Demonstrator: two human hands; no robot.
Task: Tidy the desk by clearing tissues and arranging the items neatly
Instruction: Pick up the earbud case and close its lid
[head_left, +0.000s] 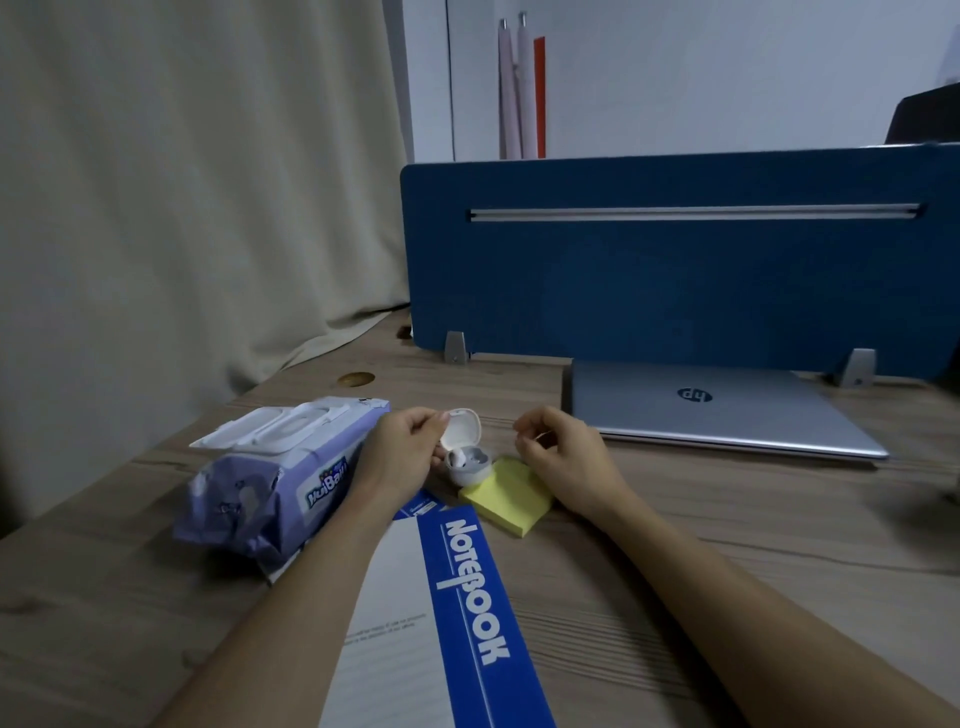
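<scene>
A: Where does the earbud case (464, 450) sit?

B: On the desk (675, 519), between the two hands, its base touching the far corner of the yellow sticky notes (506, 493). The lid stands open, hinged up toward the left hand (402, 447), whose fingers pinch the lid's edge.

A: And the right hand (558, 452)?

B: Just right of the case, loosely curled, fingertips pinched together (on something small or on nothing, I cannot tell). I judge the left is better placed to close the lid.

A: Count things for me.

B: One case, with one earbud showing inside; one pad of notes; one notebook (457, 597), its long axis running from the person toward the case; one pack of wipes (275, 473) at the left; one closed laptop (722, 410) at the back right. No loose tissues in sight.
</scene>
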